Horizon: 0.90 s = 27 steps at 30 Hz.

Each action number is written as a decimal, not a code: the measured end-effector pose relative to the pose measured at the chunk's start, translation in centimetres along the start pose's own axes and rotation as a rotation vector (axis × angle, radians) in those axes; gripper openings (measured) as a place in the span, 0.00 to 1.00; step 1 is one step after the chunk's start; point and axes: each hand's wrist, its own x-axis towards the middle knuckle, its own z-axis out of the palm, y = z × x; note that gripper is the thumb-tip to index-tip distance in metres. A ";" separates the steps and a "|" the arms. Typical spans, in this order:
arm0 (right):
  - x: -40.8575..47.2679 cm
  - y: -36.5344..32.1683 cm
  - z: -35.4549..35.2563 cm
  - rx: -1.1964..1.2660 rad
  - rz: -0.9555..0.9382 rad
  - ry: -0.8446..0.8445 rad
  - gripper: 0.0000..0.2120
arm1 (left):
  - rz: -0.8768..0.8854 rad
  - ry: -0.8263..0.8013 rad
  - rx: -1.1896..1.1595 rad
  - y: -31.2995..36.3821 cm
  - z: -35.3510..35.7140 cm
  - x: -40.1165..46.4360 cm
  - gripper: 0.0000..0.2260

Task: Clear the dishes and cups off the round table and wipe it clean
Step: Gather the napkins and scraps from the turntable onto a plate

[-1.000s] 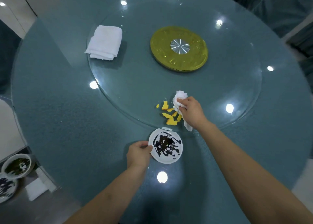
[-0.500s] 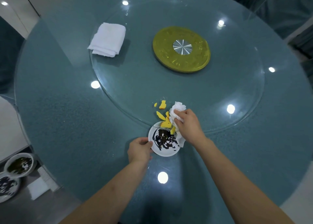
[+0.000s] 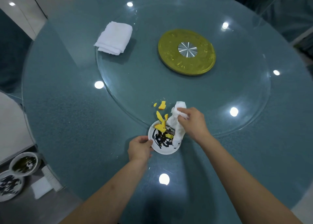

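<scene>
Gripping plate (image 3: 165,150) and tissue (image 3: 177,122), both hands have pushed more yellow scraps (image 3: 160,126) onto it.

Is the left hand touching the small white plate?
Touching. The head view shows the left hand gripping the rim of the small white plate.

One head-worn wide-angle view looks steeply down, close above the round blue-green glass table (image 3: 67,105).
</scene>
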 end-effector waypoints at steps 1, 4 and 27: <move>1.1 -0.5 -0.5 -0.024 -0.023 0.037 0.15 | 0.003 0.001 0.008 0.1 -0.1 0.1 0.05; 5.3 -1.7 -1.1 -0.081 -0.088 0.095 0.13 | 0.011 0.015 0.026 0.5 -0.5 0.5 0.05; 9.1 0.3 1.8 -0.424 -0.263 -0.011 0.18 | 0.025 0.045 -0.011 2.5 -1.7 1.8 0.06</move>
